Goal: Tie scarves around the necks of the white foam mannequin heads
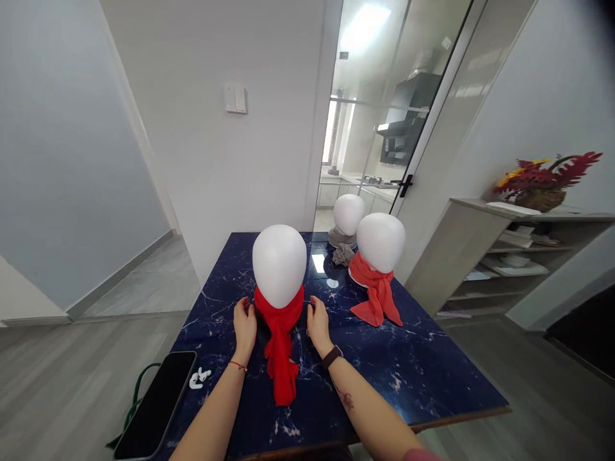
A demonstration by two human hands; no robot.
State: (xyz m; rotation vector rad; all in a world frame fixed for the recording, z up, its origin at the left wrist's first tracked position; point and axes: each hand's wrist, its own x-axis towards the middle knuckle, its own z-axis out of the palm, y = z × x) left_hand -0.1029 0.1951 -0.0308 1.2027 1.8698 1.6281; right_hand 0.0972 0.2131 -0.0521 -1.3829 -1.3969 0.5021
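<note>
A white faceless mannequin head (279, 264) stands upright in front of me with a bright red scarf (282, 346) wrapped about its neck. The scarf's loose end hangs down the front and lies on the dark tabletop. To the left of the scarf is my left hand (245, 325), fingers loosely curved and holding nothing visible. My right hand (318, 323) mirrors it on the other side, thumb and fingers apart and also without anything in it. Both hands are close to the wrapped neck; whether a fingertip touches the cloth, I cannot tell.
Behind to the right, another white head (381, 242) wears a coral scarf (377, 296); a further head (349, 214) has a grey scarf (343, 246). A black-screened tablet (158, 403) and small white earbuds (199, 378) lie at left on the blue marbled table (408, 378).
</note>
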